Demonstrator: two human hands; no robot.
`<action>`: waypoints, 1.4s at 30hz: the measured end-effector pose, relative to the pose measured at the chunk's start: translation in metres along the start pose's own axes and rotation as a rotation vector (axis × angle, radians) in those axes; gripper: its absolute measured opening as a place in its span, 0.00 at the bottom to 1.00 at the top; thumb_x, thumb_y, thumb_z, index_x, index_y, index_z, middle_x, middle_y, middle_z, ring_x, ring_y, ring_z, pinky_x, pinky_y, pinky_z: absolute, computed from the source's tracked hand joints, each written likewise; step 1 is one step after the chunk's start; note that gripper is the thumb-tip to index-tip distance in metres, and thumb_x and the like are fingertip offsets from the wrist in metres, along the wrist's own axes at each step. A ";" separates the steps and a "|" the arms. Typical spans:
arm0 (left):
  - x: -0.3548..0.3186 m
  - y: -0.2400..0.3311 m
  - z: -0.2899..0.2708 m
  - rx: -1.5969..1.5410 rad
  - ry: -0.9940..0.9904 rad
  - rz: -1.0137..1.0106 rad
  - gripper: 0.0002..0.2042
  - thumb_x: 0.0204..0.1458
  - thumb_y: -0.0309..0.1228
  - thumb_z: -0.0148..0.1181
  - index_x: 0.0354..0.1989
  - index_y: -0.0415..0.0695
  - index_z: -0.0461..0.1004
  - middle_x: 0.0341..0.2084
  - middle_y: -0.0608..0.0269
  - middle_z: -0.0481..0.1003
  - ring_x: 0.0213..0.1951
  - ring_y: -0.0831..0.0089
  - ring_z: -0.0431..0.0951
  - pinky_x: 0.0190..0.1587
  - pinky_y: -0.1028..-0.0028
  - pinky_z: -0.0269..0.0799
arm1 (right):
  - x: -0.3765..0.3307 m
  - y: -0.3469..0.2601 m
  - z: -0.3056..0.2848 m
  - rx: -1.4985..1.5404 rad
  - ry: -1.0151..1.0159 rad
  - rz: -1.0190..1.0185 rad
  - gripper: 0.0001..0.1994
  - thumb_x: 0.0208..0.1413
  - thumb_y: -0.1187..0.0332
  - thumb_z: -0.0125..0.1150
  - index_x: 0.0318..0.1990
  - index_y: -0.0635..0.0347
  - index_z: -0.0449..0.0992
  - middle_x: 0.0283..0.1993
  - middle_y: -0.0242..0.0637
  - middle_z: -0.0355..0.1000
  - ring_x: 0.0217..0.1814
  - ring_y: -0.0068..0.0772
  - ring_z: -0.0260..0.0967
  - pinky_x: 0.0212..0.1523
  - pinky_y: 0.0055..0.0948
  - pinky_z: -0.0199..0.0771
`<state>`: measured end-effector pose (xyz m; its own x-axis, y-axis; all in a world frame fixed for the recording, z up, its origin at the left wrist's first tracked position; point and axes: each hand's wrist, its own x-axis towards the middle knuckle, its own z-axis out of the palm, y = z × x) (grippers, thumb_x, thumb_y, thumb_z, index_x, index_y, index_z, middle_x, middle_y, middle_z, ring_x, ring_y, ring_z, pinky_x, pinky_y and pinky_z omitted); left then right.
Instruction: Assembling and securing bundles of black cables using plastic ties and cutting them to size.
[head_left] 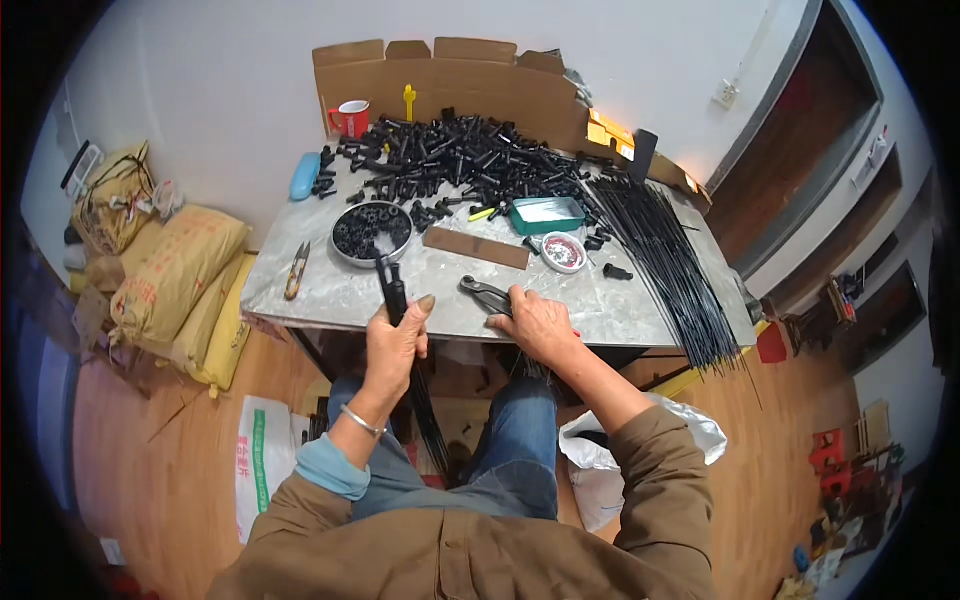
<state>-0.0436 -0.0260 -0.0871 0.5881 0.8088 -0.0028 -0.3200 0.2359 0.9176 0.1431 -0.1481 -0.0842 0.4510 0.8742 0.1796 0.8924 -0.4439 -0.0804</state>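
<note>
I see a grey marble-look table; on it a heap of black tubes, round tin, teal tray, thin black rods, snips, brown strip, pliers.

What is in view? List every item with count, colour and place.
Grey marble-look table top: one, centre.
Black plastic tube pieces: many, heaped at the far side.
Thin black rods: many, right side.
Round metal dish of black rings: one, near left.
Teal tray: one, middle.
Red mug: one, far left.
Yellow sacks: several, on the floor, left.
Left hand: grips a black rod bundle.
Right hand: on black pliers.
</note>
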 end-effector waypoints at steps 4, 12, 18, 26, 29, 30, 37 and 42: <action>0.002 0.041 -0.009 -0.092 -0.014 0.165 0.10 0.54 0.31 0.63 0.26 0.48 0.67 0.15 0.74 0.64 0.15 0.82 0.65 0.17 0.81 0.59 | 0.004 0.001 0.012 0.012 0.100 0.007 0.24 0.48 0.47 0.63 0.37 0.62 0.70 0.31 0.47 0.73 0.33 0.54 0.74 0.33 0.46 0.73; 0.042 0.100 -0.083 -0.658 0.223 0.142 0.15 0.59 0.41 0.56 0.23 0.51 0.61 0.16 0.75 0.50 0.17 0.80 0.50 0.19 0.79 0.51 | -0.092 -0.051 0.005 0.771 0.062 -0.330 0.14 0.51 0.72 0.60 0.47 0.61 0.71 0.44 0.41 0.71 0.36 0.38 0.72 0.33 0.33 0.73; 0.001 0.000 -0.084 -0.749 0.226 -0.161 0.21 0.56 0.47 0.57 0.17 0.50 0.63 0.10 0.68 0.63 0.16 0.74 0.66 0.23 0.72 0.67 | -0.152 -0.052 0.010 1.979 -0.057 0.199 0.31 0.61 0.55 0.53 0.67 0.51 0.49 0.53 0.42 0.64 0.39 0.35 0.73 0.35 0.35 0.79; -0.099 -0.057 -0.005 0.279 -0.568 -0.253 0.27 0.57 0.54 0.51 0.47 0.38 0.73 0.35 0.59 0.76 0.37 0.67 0.76 0.42 0.71 0.72 | -0.141 -0.014 0.020 1.338 0.266 0.546 0.13 0.63 0.60 0.48 0.34 0.61 0.72 0.29 0.34 0.69 0.21 0.21 0.65 0.19 0.22 0.67; -0.077 -0.010 0.033 0.518 -0.457 0.586 0.28 0.54 0.55 0.54 0.46 0.37 0.74 0.39 0.55 0.74 0.41 0.66 0.74 0.47 0.68 0.69 | -0.129 -0.040 0.073 0.911 0.258 0.194 0.06 0.58 0.69 0.57 0.34 0.63 0.72 0.30 0.41 0.71 0.33 0.36 0.70 0.35 0.32 0.70; -0.074 -0.003 0.038 0.535 -0.440 0.627 0.25 0.53 0.50 0.58 0.45 0.38 0.74 0.39 0.54 0.74 0.41 0.64 0.75 0.45 0.69 0.70 | -0.120 -0.064 0.057 1.011 0.253 0.155 0.06 0.55 0.70 0.61 0.35 0.62 0.73 0.32 0.42 0.73 0.34 0.39 0.72 0.35 0.33 0.70; -0.064 -0.011 0.021 0.493 -0.285 0.358 0.15 0.50 0.34 0.65 0.42 0.37 0.76 0.36 0.56 0.74 0.38 0.68 0.76 0.41 0.73 0.71 | -0.102 -0.084 0.081 0.632 0.006 0.144 0.16 0.55 0.57 0.57 0.40 0.62 0.75 0.33 0.53 0.74 0.35 0.58 0.73 0.33 0.50 0.71; -0.050 -0.014 -0.008 0.509 -0.278 0.351 0.11 0.56 0.33 0.58 0.41 0.37 0.77 0.31 0.60 0.73 0.34 0.73 0.73 0.38 0.75 0.69 | -0.087 -0.091 0.038 1.537 -0.026 0.244 0.09 0.58 0.68 0.60 0.41 0.64 0.73 0.32 0.22 0.69 0.33 0.14 0.64 0.34 0.17 0.66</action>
<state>-0.0746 -0.0656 -0.1031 0.7041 0.6065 0.3695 -0.1777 -0.3533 0.9185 0.0230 -0.1760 -0.1293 0.5668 0.8239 -0.0018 -0.0551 0.0358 -0.9978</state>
